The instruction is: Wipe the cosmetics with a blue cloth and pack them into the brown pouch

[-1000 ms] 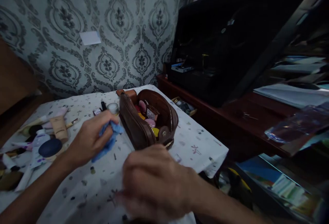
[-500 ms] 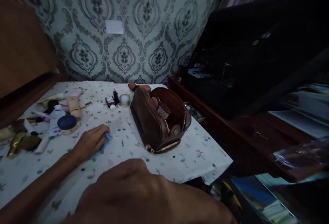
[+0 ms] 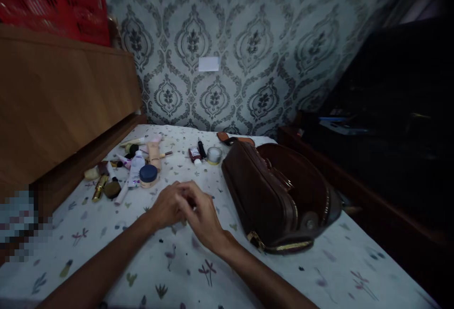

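My left hand (image 3: pixel 167 208) and my right hand (image 3: pixel 202 216) meet over the middle of the table, fingers curled and touching. The right hand partly covers the left one's fingers. The blue cloth that was under the left hand's fingers does not show now; the closed hands hide whatever they hold. To their right stands a brown leather toiletry bag (image 3: pixel 255 195), unzipped, with a few items inside. Left of my hands lies a group of cosmetics, among them a jar with a dark blue lid (image 3: pixel 148 174), a beige tube (image 3: pixel 153 154) and a white tube (image 3: pixel 136 169).
A small clear jar (image 3: pixel 214 155), a dark red bottle (image 3: pixel 195 154) and a black pen-like item (image 3: pixel 201 148) stand or lie behind my hands. A wooden cabinet (image 3: pixel 71 105) carrying a red basket (image 3: pixel 53 6) borders the left. A large black object (image 3: pixel 400 124) rises at right.
My right hand has moved from close to the camera out to my left hand, and the two now touch. The blue cloth has gone from sight. The view has swung left.
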Demonstrator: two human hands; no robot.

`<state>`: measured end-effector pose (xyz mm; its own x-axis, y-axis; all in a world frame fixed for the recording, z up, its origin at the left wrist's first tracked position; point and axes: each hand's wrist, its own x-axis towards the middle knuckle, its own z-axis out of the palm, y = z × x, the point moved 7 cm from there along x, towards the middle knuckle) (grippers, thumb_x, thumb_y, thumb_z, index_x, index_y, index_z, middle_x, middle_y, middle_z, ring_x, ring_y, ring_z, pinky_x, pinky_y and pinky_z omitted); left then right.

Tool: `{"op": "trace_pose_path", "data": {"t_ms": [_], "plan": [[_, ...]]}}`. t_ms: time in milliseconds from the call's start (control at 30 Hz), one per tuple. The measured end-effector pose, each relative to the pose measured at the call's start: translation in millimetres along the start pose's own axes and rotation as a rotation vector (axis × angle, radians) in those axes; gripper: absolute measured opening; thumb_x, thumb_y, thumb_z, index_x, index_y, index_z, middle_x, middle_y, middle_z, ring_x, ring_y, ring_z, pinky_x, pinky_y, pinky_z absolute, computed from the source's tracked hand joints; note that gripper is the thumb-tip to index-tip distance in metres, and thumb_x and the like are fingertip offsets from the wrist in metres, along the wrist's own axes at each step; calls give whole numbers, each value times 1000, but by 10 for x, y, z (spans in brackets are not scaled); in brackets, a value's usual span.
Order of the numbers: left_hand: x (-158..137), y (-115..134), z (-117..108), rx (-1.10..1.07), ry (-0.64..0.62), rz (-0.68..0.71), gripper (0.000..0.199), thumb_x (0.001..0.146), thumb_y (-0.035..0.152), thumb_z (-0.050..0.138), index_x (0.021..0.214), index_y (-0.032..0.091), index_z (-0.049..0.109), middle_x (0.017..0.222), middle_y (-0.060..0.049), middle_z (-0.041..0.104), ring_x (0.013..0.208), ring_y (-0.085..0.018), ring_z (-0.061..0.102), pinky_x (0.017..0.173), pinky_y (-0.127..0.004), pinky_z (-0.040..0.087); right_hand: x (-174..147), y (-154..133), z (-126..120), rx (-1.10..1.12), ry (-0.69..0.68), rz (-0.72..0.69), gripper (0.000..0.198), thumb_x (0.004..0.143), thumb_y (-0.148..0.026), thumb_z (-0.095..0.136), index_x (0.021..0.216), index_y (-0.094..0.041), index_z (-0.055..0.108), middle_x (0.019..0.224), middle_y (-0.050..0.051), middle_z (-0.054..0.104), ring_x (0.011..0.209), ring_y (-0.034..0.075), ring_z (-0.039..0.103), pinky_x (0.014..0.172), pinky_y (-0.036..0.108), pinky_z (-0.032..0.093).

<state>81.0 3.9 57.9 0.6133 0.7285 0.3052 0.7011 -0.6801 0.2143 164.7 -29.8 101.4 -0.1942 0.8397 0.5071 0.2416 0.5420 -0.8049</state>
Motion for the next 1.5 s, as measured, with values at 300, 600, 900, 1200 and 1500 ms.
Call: {"op": "trace_pose_path", "data": {"t_ms": [300,600,900,1200,1500], "plan": [[82,-233,177,64,-28,-117,22,94,20,43,98,23,64,103,-9,65,99,-26,60,82,-35,48,38,1278,-1,332,281,394,27,82,-46,55,91,-20,54,61,-7,53,44,10,49,39,20,36],[757,-736,270,-31,103,-204,27,94,27,39,111,19,59,106,-11,62,96,-27,62,83,-37,49,28,1187,78,103,169,327,15,81,-17,47,91,-23,57,59,-8,51,49,12,54,53,23,42],[1673,-1226,356,2,119,-392,62,87,42,46,142,15,47,133,-19,55,123,-37,54,101,-47,44,31,1053,30,-71,119,347,20,82,-8,53,92,-22,63,58,-8,50,56,12,53,61,22,41],[1850,-1426,545,-163,-55,-409,61,74,59,53,117,17,61,105,-7,70,99,-29,63,81,-33,48,47,1104,14,-76,146,331,20,80,-7,53,90,-22,62,63,-6,53,60,13,54,67,25,45],[1469,-1365,391,-433,206,-550,59,55,57,72,99,22,52,72,2,51,72,-21,52,56,-27,37,29,1366,-69,-51,308,378,34,78,-11,53,111,-17,57,109,9,58,84,18,62,73,33,57]]}}
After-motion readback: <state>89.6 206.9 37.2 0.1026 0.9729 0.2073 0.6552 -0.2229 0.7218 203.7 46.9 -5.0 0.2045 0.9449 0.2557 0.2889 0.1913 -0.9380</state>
